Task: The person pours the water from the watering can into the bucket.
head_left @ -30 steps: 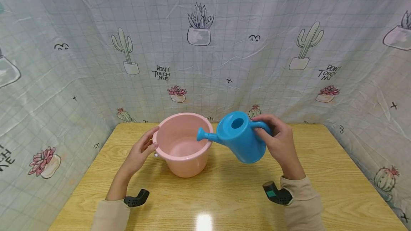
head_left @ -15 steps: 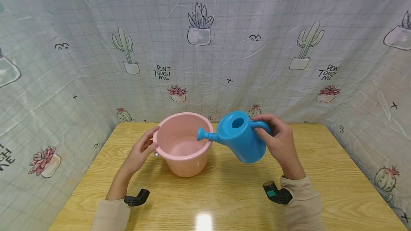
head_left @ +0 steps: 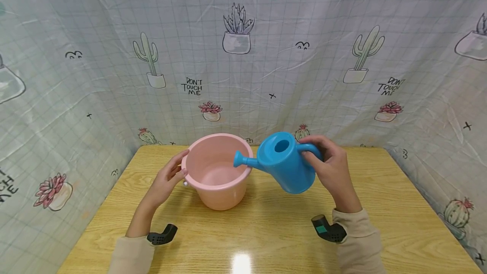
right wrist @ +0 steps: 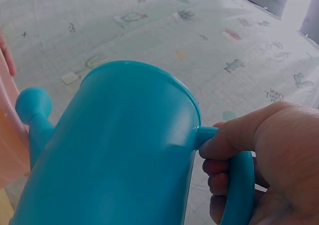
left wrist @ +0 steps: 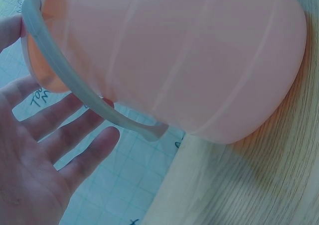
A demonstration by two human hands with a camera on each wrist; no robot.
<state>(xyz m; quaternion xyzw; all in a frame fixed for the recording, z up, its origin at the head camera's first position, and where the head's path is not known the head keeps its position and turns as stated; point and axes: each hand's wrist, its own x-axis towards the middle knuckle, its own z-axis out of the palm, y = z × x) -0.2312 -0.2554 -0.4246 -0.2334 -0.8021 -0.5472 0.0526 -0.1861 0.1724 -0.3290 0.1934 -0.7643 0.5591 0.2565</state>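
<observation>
A pink plastic bucket (head_left: 222,195) stands upright on the wooden table. My left hand (head_left: 165,183) touches the left side of its rim, fingers spread and fairly straight. In the left wrist view, the bucket's curved carrying handle (left wrist: 70,73) hangs down in front of the fingers (left wrist: 77,135). My right hand (head_left: 330,162) grips the handle of a blue watering can (head_left: 291,172), thumb on top and fingers curled round the loop (right wrist: 241,185). The can is tilted left above the table. Its spout (head_left: 241,160) reaches over the bucket's right rim. No water is visible.
The wooden table (head_left: 281,231) extends to both sides and toward me. Behind it and at the sides hangs a cactus-print cloth (head_left: 274,67). Each wrist wears a black camera mount, such as the one at the right wrist (head_left: 329,229).
</observation>
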